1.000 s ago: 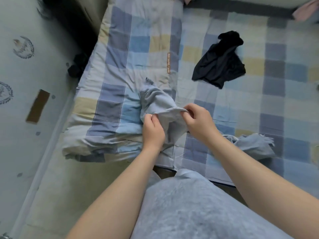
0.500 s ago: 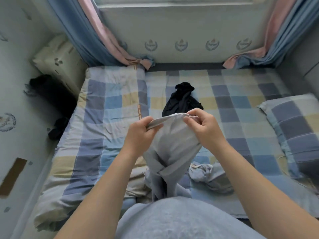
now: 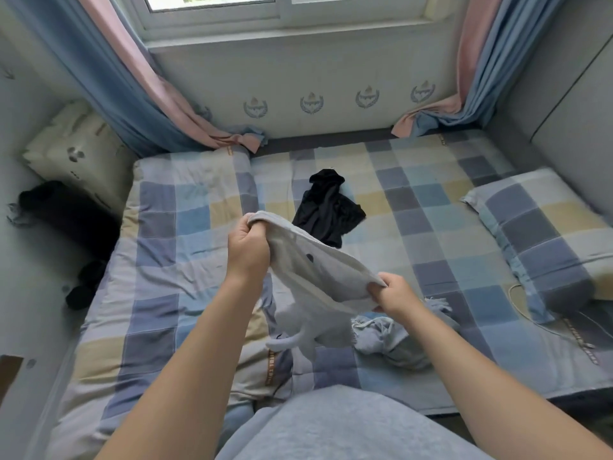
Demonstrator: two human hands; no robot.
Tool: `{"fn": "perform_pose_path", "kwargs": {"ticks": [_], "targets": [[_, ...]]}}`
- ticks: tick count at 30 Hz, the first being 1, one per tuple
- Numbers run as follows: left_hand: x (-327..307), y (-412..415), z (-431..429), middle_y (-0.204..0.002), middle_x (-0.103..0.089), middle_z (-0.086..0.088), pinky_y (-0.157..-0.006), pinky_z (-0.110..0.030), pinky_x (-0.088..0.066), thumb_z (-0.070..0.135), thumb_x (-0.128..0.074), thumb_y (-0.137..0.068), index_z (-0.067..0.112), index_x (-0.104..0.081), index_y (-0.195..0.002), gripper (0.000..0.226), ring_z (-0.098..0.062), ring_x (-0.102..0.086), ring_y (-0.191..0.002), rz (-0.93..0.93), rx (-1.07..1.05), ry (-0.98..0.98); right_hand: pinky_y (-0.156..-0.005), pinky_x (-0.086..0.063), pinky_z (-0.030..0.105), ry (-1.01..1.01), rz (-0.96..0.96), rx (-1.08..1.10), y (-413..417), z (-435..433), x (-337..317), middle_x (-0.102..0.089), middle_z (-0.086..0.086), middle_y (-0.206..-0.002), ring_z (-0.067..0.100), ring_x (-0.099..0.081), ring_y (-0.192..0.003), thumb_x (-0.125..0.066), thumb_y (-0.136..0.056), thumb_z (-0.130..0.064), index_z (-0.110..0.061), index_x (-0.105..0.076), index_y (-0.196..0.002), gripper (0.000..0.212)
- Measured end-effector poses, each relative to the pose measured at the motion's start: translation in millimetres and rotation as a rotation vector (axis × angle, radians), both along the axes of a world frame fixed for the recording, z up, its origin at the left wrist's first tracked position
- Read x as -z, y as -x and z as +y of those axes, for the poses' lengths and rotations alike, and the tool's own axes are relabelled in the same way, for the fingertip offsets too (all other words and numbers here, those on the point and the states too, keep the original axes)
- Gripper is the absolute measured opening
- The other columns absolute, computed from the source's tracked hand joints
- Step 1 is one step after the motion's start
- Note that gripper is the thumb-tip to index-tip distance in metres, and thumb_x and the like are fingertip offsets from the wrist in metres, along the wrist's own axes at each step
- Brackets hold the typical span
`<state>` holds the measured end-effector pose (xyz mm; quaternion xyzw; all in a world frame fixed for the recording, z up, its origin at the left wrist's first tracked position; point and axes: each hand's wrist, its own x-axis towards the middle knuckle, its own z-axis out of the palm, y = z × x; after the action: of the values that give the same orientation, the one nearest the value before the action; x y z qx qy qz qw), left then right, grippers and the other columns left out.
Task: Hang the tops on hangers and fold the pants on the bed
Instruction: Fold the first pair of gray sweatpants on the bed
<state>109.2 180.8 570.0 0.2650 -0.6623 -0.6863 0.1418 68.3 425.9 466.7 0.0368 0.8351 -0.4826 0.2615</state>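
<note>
The room is narrow: a window in the far wall, curtains bunched into both corners, and the bed filling the space between the walls under a checked sheet. A folded quilt runs down its left side and a matching pillow lies at the right.

On the sheet, well apart from the hands, a black garment lies in a heap. Just beside the right forearm sits a blue-grey garment, also crumpled.

The grey garment is the one in hand. It is held up over the bed with its top edge stretched between both hands, and the rest hangs down between the forearms toward the bedding. That edge runs slantwise — far and high at the left hand, near and low at the right hand. Both sets of fingers are curled and clamped on the cloth.

We cannot tell whether it is a top or pants. We judge that the next move calls for levelling the edge and shaking the cloth out — the bare sheet lies ahead and to the right.
</note>
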Motion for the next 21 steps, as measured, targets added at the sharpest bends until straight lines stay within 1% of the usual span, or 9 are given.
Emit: {"fn": "perform_pose_path", "kwargs": {"ticks": [3,5,7,10,13,15,17,19,21], "targets": [[4,-4,6,-0.098,-0.075,0.012,-0.064,-0.027,-0.049,0.032,-0.036,-0.109,0.024,-0.061,-0.107,0.026,-0.019,-0.074,-0.08,-0.092,0.107,-0.052,-0.058,-0.058,0.035,0.23,-0.062,0.099,5,-14,-28,-0.061,0.01,-0.075,0.021,-0.063,-0.068,-0.049,-0.096,0.0,-0.008,-0.06,-0.082,0.019],[14,-7,9,-0.114,-0.072,0.011,-0.072,-0.03,-0.052,0.039,-0.045,-0.106,0.028,-0.059,-0.118,0.021,-0.015,-0.073,-0.094,-0.11,0.215,-0.025,-0.058,-0.06,0.035,0.353,-0.086,0.091,5,-24,-51,-0.066,0.013,-0.084,0.021,-0.068,-0.073,-0.05,-0.097,0.002,-0.005,-0.063,-0.095,0.015],[24,-12,13,-0.122,-0.069,0.007,-0.074,-0.026,-0.053,0.048,-0.06,-0.096,0.034,-0.058,-0.117,0.025,-0.01,-0.07,-0.1,-0.135,0.373,0.03,-0.059,-0.059,0.033,0.5,-0.127,0.086,3,-33,-73,-0.069,0.014,-0.091,0.02,-0.072,-0.075,-0.052,-0.1,0.0,-0.004,-0.065,-0.101,0.014],[44,-24,25,-0.134,-0.056,0.015,-0.081,-0.019,-0.052,0.071,-0.073,-0.067,0.036,-0.053,-0.126,0.072,0.003,-0.061,-0.11,-0.163,0.54,0.138,-0.064,-0.061,0.035,0.651,-0.125,0.084,0,-44,-102,-0.07,0.021,-0.101,0.028,-0.074,-0.084,-0.05,-0.103,-0.005,0.0,-0.061,-0.108,0.013],[65,-30,37,-0.144,-0.038,0.017,-0.098,-0.029,-0.045,0.066,-0.082,-0.059,0.043,-0.033,-0.142,0.099,-0.003,-0.042,-0.13,-0.193,0.482,0.128,-0.073,-0.062,0.04,0.748,-0.088,0.051,-2,-51,-127,-0.068,0.025,-0.101,0.036,-0.073,-0.092,-0.052,-0.102,-0.008,0.0,-0.057,-0.109,0.012],[74,-29,45,-0.142,-0.044,0.019,-0.097,-0.025,-0.041,0.058,-0.084,-0.063,0.039,-0.039,-0.139,0.09,-0.003,-0.041,-0.131,-0.23,0.505,0.111,-0.076,-0.062,0.04,0.813,-0.076,0.033,-3,-54,-140,-0.068,0.02,-0.098,0.032,-0.073,-0.091,-0.053,-0.102,-0.008,-0.004,-0.058,-0.106,0.008],[79,-26,54,-0.124,-0.064,0.018,-0.086,-0.019,-0.051,0.05,-0.08,-0.074,0.033,-0.057,-0.122,0.055,-0.007,-0.059,-0.119,-0.247,0.542,0.095,-0.077,-0.063,0.04,0.868,-0.066,0.025,-4,-56,-149,-0.066,0.014,-0.092,0.027,-0.072,-0.086,-0.054,-0.101,-0.009,-0.008,-0.059,-0.099,0.006],[78,-26,62,-0.101,-0.073,0.002,-0.077,-0.042,-0.056,0.046,-0.067,-0.085,0.026,-0.065,-0.104,0.028,-0.016,-0.069,-0.093,-0.243,0.545,0.184,-0.079,-0.06,0.042,0.887,-0.039,0.027,-4,-57,-154,-0.066,0.009,-0.088,0.025,-0.07,-0.084,-0.054,-0.102,-0.011,-0.012,-0.059,-0.093,0.01],[76,-25,67,-0.097,-0.072,-0.013,-0.078,-0.054,-0.053,0.04,-0.057,-0.093,0.019,-0.068,-0.1,0.025,-0.02,-0.066,-0.083,-0.21,0.54,0.223,-0.082,-0.059,0.039,0.873,-0.005,0.045,-3,-54,-153,-0.068,0.006,-0.094,0.024,-0.069,-0.093,-0.054,-0.103,-0.014,-0.015,-0.062,-0.099,0.009]]}}
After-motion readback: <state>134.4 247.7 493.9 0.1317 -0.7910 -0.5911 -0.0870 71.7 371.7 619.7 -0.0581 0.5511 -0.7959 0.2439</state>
